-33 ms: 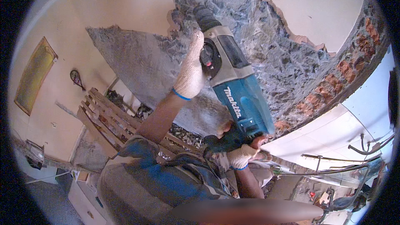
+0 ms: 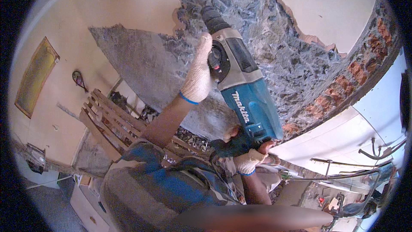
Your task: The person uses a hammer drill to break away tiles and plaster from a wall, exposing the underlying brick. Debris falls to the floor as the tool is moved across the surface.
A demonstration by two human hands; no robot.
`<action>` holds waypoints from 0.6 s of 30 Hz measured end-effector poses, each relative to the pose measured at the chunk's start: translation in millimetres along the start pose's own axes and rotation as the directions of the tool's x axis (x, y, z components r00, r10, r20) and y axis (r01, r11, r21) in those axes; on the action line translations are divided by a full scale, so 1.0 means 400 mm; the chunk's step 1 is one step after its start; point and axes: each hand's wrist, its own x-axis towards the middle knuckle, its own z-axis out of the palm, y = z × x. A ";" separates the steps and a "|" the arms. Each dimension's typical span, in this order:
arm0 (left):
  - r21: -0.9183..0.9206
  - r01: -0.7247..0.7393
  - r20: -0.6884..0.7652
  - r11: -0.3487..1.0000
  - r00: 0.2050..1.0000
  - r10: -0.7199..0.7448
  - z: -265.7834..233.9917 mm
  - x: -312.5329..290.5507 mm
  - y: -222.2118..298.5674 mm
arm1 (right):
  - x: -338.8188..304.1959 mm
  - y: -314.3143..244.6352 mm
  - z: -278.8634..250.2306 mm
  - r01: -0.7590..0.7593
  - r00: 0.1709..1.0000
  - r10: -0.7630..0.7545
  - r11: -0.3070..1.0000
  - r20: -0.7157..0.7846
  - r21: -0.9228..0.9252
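Observation:
A teal and grey rotary hammer drill (image 2: 257,107) slants across the middle of the view, its black chuck facing up and a little left toward the chipped wall (image 2: 296,68). My left hand (image 2: 197,71), in a white knitted glove with a blue cuff, grips its front part; the thumb lies along the near side and the other fingers are hidden behind the body. At the tool's lower end my right hand (image 2: 251,160), gloved with bare fingertips showing, is wrapped round the dark rear handle. Whether a bit touches the wall is hidden.
Broken red brick (image 2: 356,73) lines the wall's right edge. To the left stands a slatted wooden pallet (image 2: 107,120), with rubble (image 2: 193,137) behind it. A racket (image 2: 78,80) and a framed panel (image 2: 37,77) hang on the left wall. Pipes (image 2: 377,152) run at the right.
The front of the rotary hammer drill and my left hand have shifted very slightly to the right. My grip looks the same.

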 end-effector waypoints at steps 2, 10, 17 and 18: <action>-0.047 0.039 0.018 0.998 0.999 -0.039 -0.007 -0.015 -0.027 | -0.020 0.010 -0.034 -0.006 0.999 0.006 1.000 0.040 -0.015; -0.190 0.014 0.011 0.982 1.000 -0.012 -0.015 0.008 -0.035 | 0.016 0.028 -0.045 0.059 0.998 -0.059 0.998 -0.005 -0.030; -0.206 0.013 0.036 0.979 0.999 -0.006 -0.005 0.096 0.003 | 0.076 -0.058 -0.008 0.079 0.979 -0.039 0.977 -0.199 0.196; -0.207 -0.018 0.084 0.978 0.996 0.037 -0.002 0.099 0.006 | 0.083 -0.075 -0.009 0.085 0.992 -0.074 0.990 -0.105 0.113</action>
